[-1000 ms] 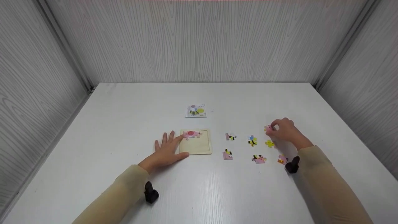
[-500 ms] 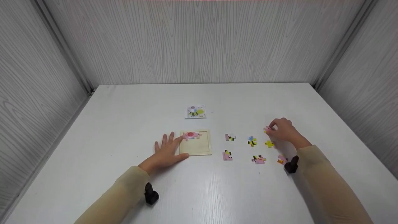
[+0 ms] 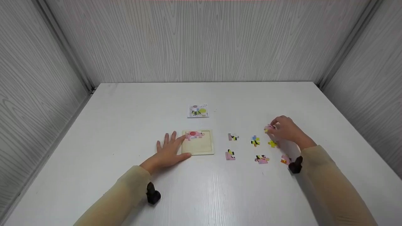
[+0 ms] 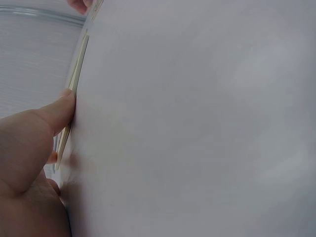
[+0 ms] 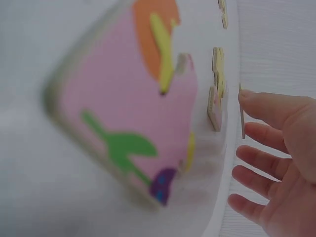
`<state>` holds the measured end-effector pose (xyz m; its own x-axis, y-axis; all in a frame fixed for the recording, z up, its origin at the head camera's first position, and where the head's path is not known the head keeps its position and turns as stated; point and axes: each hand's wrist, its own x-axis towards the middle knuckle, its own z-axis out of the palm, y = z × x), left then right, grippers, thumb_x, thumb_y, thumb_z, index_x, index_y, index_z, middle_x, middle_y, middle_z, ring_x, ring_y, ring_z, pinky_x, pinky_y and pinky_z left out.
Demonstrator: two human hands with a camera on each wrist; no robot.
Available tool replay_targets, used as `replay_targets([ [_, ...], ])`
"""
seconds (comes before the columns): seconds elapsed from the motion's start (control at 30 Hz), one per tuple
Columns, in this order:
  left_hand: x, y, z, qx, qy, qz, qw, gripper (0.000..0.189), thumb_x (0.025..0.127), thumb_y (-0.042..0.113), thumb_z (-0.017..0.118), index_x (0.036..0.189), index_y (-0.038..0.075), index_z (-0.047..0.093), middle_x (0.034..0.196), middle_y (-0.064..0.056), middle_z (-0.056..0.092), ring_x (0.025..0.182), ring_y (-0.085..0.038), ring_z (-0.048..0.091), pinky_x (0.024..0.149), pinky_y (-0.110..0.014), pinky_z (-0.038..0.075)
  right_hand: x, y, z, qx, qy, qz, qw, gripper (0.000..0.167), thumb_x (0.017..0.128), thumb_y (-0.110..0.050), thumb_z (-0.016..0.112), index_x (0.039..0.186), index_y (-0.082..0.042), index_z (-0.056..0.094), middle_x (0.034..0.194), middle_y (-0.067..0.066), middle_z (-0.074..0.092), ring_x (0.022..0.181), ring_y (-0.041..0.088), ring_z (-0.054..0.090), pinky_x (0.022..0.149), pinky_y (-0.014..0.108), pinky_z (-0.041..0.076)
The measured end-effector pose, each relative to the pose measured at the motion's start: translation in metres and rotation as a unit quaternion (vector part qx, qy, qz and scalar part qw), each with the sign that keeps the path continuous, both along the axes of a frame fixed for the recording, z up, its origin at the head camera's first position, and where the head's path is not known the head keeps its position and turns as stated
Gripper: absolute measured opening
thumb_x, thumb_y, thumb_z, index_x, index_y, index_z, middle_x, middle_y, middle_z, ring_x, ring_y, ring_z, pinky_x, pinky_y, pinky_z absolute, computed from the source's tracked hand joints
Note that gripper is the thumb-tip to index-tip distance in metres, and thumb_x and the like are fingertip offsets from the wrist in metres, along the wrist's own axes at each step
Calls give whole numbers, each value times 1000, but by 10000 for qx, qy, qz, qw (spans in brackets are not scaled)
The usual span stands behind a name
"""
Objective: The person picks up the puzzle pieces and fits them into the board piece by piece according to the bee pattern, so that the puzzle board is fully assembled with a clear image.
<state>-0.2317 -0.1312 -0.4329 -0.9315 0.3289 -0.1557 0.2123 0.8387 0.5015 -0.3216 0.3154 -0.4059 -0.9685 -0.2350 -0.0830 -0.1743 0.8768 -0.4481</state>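
In the head view, my left hand [image 3: 168, 153] lies on the table with fingers spread, its thumb and index finger touching the left edge of a square wooden puzzle tray [image 3: 198, 147]. A pink puzzle piece with a red patch [image 3: 194, 135] sits at the tray's upper left. My right hand [image 3: 285, 129] pinches another pink and yellow puzzle piece [image 3: 267, 128] between thumb and index finger. From the right wrist view, that held piece [image 5: 242, 113] appears edge-on, raised off the table. Close to that camera lies a pink corner piece with a green leaf [image 5: 118, 103].
Several loose pieces lie right of the tray, among them a bee-striped piece [image 3: 255, 141], a yellow piece [image 3: 272, 143] and a pink-black piece [image 3: 261, 159]. A picture card with a bee [image 3: 198, 111] lies behind the tray. Panelled walls [image 3: 201, 40] enclose the table.
My right hand has shifted slightly left and up with the pinched piece, which now shows more of its face. The left hand and tray stay in place.
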Motion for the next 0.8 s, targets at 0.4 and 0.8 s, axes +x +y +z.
replay_targets([
  [0.4, 1, -1, -1, 45, 14, 10, 10000, 80, 88, 55, 52, 149, 17, 20, 154, -19, -3, 137, -39, -14, 100, -64, -11, 8, -9, 8, -573, 365, 280, 9973, 36, 91, -27, 61, 112, 2, 56, 124, 23, 48, 117, 39, 41, 98, 54, 31],
  [0.8, -2, 0, -2, 62, 22, 59, 10000, 80, 86, 56, 54, 149, 17, 22, 154, -19, -1, 137, -40, -13, 100, -64, -10, 15, -31, 11, -1146, 695, 680, 9886, 42, 88, -34, 63, 116, -3, 56, 123, 16, 51, 118, 35, 44, 98, 53, 34],
])
